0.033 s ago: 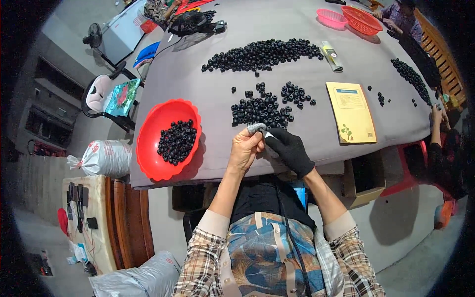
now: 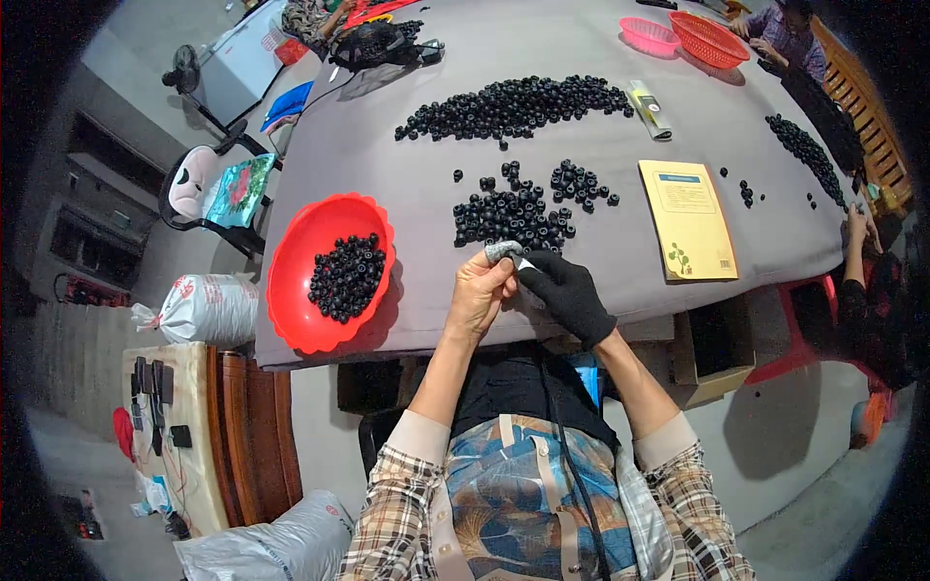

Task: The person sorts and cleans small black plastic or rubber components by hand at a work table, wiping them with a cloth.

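Note:
My left hand [image 2: 480, 290] is bare except for a grey cover on a fingertip. Its fingers are pinched together, meeting those of my right hand [image 2: 569, 294], which wears a black glove. A small pale bit shows at the right thumb; whatever lies between the fingertips is hidden. Just beyond both hands is a loose cluster of small black round pieces [image 2: 504, 215], some with ring-like ends. Left of my hands stands a red scalloped bowl [image 2: 291, 308], partly filled with similar black pieces [image 2: 346, 279].
A larger heap of black pieces [image 2: 513, 107] lies farther back on the grey-covered table [image 2: 387, 174], beside a pale tube [image 2: 649, 111]. To the right are a yellow booklet [image 2: 688, 221] and another person's hand [image 2: 856, 228]. Pink [image 2: 649, 37] and red baskets [image 2: 710, 41] sit at the back.

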{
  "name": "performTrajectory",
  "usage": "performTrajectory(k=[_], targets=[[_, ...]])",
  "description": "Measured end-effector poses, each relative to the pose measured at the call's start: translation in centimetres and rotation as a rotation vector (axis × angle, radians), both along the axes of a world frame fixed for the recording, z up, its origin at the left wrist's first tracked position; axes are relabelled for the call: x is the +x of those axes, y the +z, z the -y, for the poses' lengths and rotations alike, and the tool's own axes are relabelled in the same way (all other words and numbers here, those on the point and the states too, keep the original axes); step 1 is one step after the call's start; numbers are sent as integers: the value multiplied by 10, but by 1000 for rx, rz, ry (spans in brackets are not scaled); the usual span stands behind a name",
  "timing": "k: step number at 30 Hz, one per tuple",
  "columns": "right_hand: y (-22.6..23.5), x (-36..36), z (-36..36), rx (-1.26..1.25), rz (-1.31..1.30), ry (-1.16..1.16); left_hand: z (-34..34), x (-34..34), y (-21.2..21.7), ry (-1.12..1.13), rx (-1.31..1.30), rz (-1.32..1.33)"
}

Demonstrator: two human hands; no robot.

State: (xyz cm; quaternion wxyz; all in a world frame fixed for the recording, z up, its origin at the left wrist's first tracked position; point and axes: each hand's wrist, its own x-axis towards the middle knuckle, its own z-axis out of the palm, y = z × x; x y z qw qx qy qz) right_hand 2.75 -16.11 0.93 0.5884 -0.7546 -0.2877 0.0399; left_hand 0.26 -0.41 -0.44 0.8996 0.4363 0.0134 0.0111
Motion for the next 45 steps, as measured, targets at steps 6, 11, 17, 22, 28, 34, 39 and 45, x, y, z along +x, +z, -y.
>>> performTrajectory(k=[6,11,17,22,28,34,39,45], targets=[[5,-2,-3,0,-139,-14,-4,-1,-5,-7,-46,-1],[3,-3,-2,28,-111,1,-3,-1,-4,1,-35,-13],[2,-2,-2,-30,-38,-17,-4,-1,-3,-12,-19,-29],[0,-2,-3,15,-12,-15,-4,-1,-2,-19,-13,-42],[0,-1,-3,-19,-33,-18,-2,-2,3,-18,-30,-48],[6,-2,-5,-46,-19,-22,-4,-2,-3,-12,-5,-27],[9,-3,-6,-80,-30,-27,-4,-3,-3,3,31,-16],[2,-3,-7,-61,1,-47,-3,-2,-1,-1,79,-5]])
